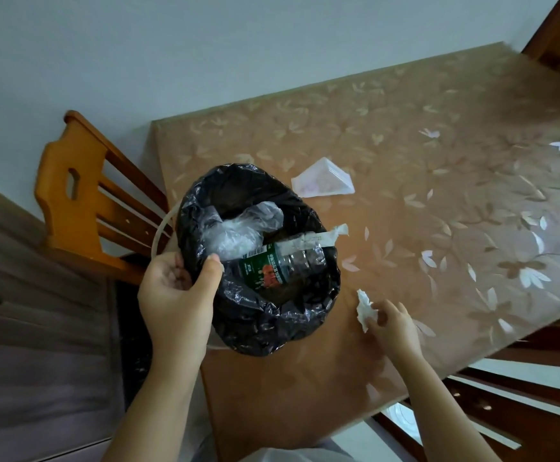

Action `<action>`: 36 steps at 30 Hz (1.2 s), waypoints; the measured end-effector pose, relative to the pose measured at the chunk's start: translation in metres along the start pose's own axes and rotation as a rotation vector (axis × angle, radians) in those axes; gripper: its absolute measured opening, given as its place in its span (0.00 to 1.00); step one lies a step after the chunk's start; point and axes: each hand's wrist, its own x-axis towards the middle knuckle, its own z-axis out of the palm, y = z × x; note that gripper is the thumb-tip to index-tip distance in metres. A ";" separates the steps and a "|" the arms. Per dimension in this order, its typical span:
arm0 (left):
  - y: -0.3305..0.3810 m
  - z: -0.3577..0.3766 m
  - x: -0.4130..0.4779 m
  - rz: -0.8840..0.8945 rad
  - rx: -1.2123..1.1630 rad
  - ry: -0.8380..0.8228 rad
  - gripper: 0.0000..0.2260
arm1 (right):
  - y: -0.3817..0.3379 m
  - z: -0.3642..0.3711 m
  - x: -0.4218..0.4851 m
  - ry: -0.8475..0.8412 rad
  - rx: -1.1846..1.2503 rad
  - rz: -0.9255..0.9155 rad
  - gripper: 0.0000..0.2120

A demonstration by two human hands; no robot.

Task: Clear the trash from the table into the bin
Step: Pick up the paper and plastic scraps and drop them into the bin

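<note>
A bin lined with a black bag hangs over the table's left edge, and my left hand grips its near rim. Inside lie a clear plastic bottle with a green label, a crumpled clear plastic bag and a long paper strip that pokes over the rim. My right hand rests on the table to the right of the bin, fingers pinched on a crumpled white tissue. A clear triangular plastic container lies on the table beyond the bin.
The table wears a brown cloth with a flower pattern. An orange wooden chair stands at the left, against a pale wall. A dark wooden chair sits at the table's near right side.
</note>
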 end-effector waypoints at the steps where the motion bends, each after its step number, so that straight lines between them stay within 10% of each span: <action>1: 0.000 0.000 0.000 -0.001 -0.001 0.000 0.03 | 0.000 0.001 0.000 0.000 0.005 -0.001 0.11; 24: 0.011 -0.031 0.027 0.031 -0.020 0.039 0.12 | -0.146 -0.081 -0.018 0.368 0.464 -0.321 0.12; 36: 0.021 -0.040 0.026 0.075 0.040 0.008 0.06 | -0.257 -0.048 -0.058 -0.018 0.313 -0.732 0.02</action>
